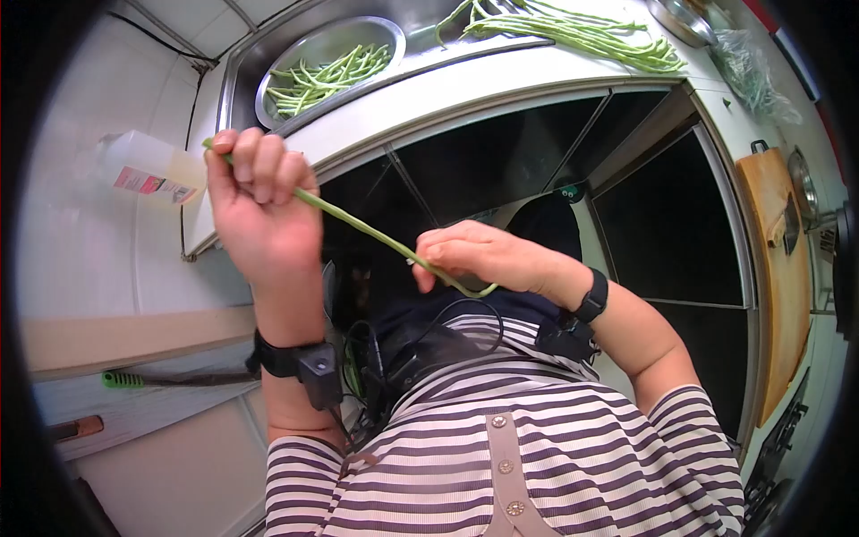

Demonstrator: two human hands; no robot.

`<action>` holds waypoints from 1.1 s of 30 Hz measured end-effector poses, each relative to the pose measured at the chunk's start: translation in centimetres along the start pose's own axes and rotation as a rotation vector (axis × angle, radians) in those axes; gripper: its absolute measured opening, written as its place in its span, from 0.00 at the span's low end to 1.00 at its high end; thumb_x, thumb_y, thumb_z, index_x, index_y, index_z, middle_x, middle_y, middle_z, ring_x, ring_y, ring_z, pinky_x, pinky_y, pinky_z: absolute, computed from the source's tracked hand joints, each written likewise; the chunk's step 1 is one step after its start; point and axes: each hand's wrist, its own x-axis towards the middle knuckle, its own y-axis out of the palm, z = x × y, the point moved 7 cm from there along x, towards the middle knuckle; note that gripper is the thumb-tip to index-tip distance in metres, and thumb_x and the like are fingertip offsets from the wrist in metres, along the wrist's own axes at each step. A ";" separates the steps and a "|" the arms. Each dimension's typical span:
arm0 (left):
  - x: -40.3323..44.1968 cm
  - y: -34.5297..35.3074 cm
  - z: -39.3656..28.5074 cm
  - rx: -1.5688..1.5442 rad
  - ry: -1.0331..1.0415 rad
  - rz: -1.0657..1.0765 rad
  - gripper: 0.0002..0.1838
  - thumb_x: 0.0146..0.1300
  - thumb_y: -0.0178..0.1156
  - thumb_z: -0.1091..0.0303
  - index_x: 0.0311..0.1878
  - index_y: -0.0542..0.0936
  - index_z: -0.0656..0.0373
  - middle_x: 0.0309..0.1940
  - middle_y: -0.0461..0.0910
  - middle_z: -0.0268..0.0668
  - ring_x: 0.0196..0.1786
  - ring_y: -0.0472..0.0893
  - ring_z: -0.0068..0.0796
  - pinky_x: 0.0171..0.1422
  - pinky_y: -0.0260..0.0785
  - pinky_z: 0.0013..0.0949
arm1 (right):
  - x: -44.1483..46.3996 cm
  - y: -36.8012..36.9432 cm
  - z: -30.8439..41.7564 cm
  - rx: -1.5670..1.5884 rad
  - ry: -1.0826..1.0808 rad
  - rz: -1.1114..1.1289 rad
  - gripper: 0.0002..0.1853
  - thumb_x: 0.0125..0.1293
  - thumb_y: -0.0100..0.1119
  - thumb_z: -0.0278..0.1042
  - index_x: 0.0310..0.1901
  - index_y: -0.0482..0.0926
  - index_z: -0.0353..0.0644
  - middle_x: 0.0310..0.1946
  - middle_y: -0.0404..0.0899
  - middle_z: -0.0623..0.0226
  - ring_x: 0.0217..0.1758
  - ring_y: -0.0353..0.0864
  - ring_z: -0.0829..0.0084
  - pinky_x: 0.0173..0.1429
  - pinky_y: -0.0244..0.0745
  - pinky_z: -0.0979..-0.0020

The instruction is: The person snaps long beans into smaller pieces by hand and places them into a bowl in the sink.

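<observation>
A long green bean [367,229] stretches diagonally between my two hands, in front of my striped shirt. My left hand [264,197], raised near the counter edge, has its fingers closed round the bean's upper end. Lower and to the right, my right hand [470,254] pinches the bean near its other end, and a curved tip hangs out below the fingers. Short bean pieces [331,76] lie in a metal bowl [391,38] in the sink. A bunch of long whole beans [573,31] rests on the white counter to the right of the bowl.
A plastic bottle [148,170] with yellowish liquid is at the left. At the right are a wooden cutting board [768,295], a clear plastic bag [750,76] and a metal bowl [684,20]. A green-handled brush [123,379] lies at lower left.
</observation>
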 end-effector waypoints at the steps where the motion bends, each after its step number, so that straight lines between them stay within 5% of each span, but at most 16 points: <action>1: 0.2 -1.3 -1.4 0.012 0.036 -0.056 0.14 0.77 0.43 0.60 0.38 0.71 0.57 0.22 0.59 0.28 0.22 0.56 0.19 0.25 0.52 0.25 | -0.4 -0.7 -0.6 -0.012 0.031 -0.041 0.20 0.73 0.43 0.47 0.39 0.79 0.39 0.36 0.78 0.71 0.35 0.69 0.80 0.43 0.67 0.77; 9: -1.5 -4.5 -0.3 -0.081 0.078 -0.218 0.11 0.74 0.45 0.66 0.36 0.72 0.59 0.21 0.58 0.28 0.21 0.56 0.19 0.24 0.50 0.25 | -2.0 -1.3 -1.5 -0.090 0.129 -0.043 0.21 0.73 0.40 0.44 0.45 0.80 0.37 0.38 0.79 0.69 0.36 0.70 0.78 0.43 0.69 0.74; 13: -1.8 -4.7 -0.5 0.000 0.125 -0.243 0.12 0.75 0.45 0.64 0.37 0.71 0.59 0.22 0.58 0.28 0.21 0.56 0.18 0.24 0.49 0.25 | -1.3 -0.9 -0.8 -0.324 0.015 -0.081 0.15 0.69 0.45 0.38 0.40 0.79 0.37 0.32 0.76 0.69 0.33 0.71 0.76 0.39 0.68 0.72; 17: -2.7 -2.7 1.1 0.053 0.030 -0.140 0.14 0.78 0.41 0.59 0.39 0.71 0.56 0.22 0.58 0.27 0.21 0.54 0.18 0.23 0.48 0.25 | -1.3 -2.8 -1.1 -0.925 -0.138 -0.499 0.10 0.59 0.50 0.32 0.30 0.78 0.35 0.28 0.75 0.54 0.31 0.77 0.53 0.37 0.72 0.59; 18: -3.1 -1.3 1.8 0.079 -0.007 -0.070 0.14 0.78 0.41 0.59 0.39 0.70 0.55 0.22 0.58 0.27 0.20 0.54 0.18 0.23 0.48 0.25 | -1.4 -4.1 -1.5 -0.796 -0.129 -0.608 0.08 0.57 0.51 0.30 0.29 0.77 0.35 0.28 0.75 0.51 0.32 0.76 0.48 0.36 0.72 0.57; 22: -5.4 2.0 5.9 0.304 -0.133 0.133 0.16 0.78 0.42 0.54 0.38 0.68 0.55 0.22 0.58 0.26 0.20 0.53 0.16 0.23 0.46 0.24 | -1.2 -8.4 -4.0 -0.280 0.007 -0.795 0.12 0.62 0.49 0.33 0.26 0.75 0.34 0.17 0.67 0.69 0.24 0.66 0.81 0.29 0.64 0.72; 25: -5.9 2.8 6.6 0.399 -0.149 0.193 0.18 0.77 0.42 0.51 0.38 0.68 0.56 0.21 0.58 0.27 0.19 0.53 0.15 0.24 0.44 0.24 | -0.9 -8.6 -4.2 -0.236 0.002 -0.841 0.13 0.63 0.49 0.34 0.26 0.75 0.34 0.16 0.66 0.73 0.23 0.65 0.83 0.28 0.62 0.73; 29: -6.7 3.3 7.5 0.329 -0.230 0.203 0.19 0.77 0.42 0.50 0.38 0.68 0.56 0.20 0.58 0.26 0.18 0.52 0.15 0.22 0.43 0.25 | -1.0 -9.5 -6.1 0.081 0.039 -0.910 0.12 0.65 0.46 0.36 0.24 0.71 0.47 0.19 0.64 0.78 0.21 0.61 0.82 0.25 0.58 0.75; 31: -6.8 5.2 6.4 0.384 -0.178 0.312 0.19 0.75 0.45 0.49 0.37 0.68 0.57 0.20 0.61 0.27 0.17 0.52 0.15 0.21 0.44 0.25 | -2.5 -12.5 -8.9 0.402 0.126 -0.959 0.10 0.64 0.47 0.37 0.25 0.72 0.49 0.21 0.63 0.77 0.22 0.61 0.80 0.27 0.60 0.74; 33: -6.3 5.8 5.1 0.628 -0.005 0.303 0.18 0.75 0.47 0.50 0.39 0.68 0.58 0.22 0.61 0.28 0.19 0.54 0.15 0.22 0.47 0.24 | -3.9 -12.7 -8.4 0.287 0.068 -0.963 0.10 0.66 0.48 0.38 0.27 0.73 0.49 0.21 0.63 0.79 0.22 0.60 0.83 0.28 0.59 0.76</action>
